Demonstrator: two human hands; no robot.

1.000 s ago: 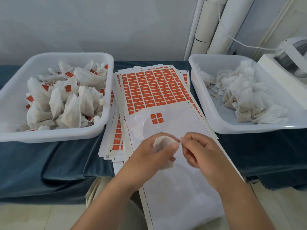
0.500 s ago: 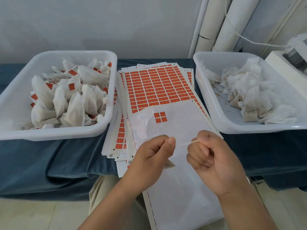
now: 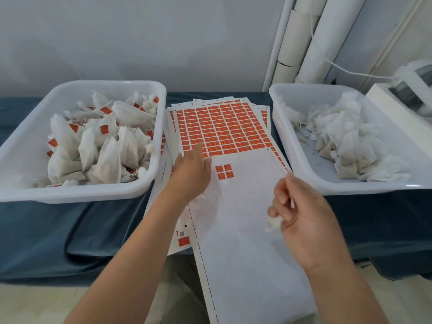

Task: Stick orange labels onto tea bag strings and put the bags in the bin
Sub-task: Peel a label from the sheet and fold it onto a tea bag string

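Having released the tea bag point(image 3: 274, 222), now gripped in the curled right hand point(image 3: 301, 220) at centre right, the left hand point(image 3: 190, 174) reaches open-fingered to the centre label sheet point(image 3: 222, 129), so labelling likely comes next.

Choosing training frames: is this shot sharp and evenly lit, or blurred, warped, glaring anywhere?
Head view: the right hand and the tea bag it holds are smeared with blur; the left hand is soft at the fingertips; the label sheet is sharper, its print unreadable; the left bin bows from the wide-angle lens; light soft, shadows faint, a small glint on the right bin.
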